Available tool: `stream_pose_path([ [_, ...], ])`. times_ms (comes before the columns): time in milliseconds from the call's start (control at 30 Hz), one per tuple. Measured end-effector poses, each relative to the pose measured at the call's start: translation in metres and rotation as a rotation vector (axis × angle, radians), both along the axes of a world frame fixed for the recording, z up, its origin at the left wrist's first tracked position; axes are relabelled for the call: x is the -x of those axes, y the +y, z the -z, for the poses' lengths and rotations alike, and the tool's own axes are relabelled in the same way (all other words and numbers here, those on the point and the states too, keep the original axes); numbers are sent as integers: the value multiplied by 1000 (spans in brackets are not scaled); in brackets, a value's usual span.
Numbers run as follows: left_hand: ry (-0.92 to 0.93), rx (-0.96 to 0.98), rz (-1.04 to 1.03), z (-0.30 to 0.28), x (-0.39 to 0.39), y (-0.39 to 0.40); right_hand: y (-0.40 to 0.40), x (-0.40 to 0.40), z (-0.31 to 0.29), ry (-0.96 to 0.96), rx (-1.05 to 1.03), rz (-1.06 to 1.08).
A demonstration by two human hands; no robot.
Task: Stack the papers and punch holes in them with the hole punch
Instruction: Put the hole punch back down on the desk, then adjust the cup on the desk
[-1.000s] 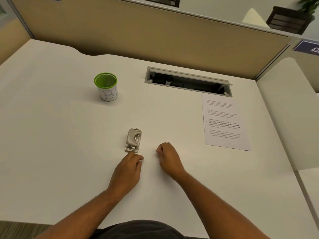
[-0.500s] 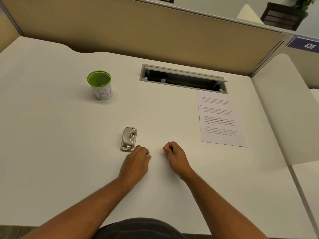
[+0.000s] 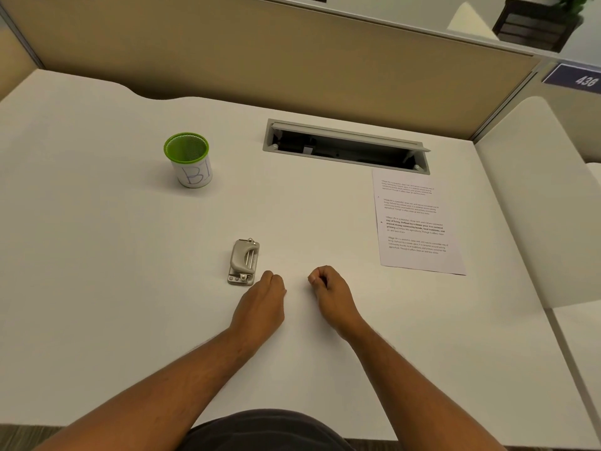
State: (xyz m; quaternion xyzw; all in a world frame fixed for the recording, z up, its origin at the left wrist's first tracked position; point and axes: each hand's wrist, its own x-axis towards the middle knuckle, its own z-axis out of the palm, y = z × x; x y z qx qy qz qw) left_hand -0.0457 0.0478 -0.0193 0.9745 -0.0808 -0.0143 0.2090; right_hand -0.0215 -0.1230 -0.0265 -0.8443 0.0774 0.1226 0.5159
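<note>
Papers (image 3: 418, 222) printed with text, cup (image 3: 192, 161) marked "BI"

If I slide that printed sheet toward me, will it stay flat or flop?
The printed sheet lies flat and looks thin, so it probably slides easily on the smooth desk. Lifted by one edge, it would likely droop.

One hole punch (image 3: 244, 262), one printed sheet (image 3: 416, 222), one green cup (image 3: 190, 161), two hands.

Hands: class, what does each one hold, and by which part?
Nothing. The left hand and right hand rest curled on the desk, near the hole punch.
</note>
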Motion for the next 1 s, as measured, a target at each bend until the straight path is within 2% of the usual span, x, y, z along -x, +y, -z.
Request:
stream_pose_path([
  [233,115,-81,31,-2,-6,0,-1,0,-5,16,-23,0],
  [300,137,-27,16,-8,-9,3,-1,0,-7,28,-42,10],
  [467,107,256,-117,-26,-17,23,-1,-3,-10,53,-99,75],
  [700,73,415,-376,-39,-54,57,5,-25,-17,109,-173,157],
  [1000,-91,333,-458,-53,-120,109,51,-83,-37,83,-193,88],
])
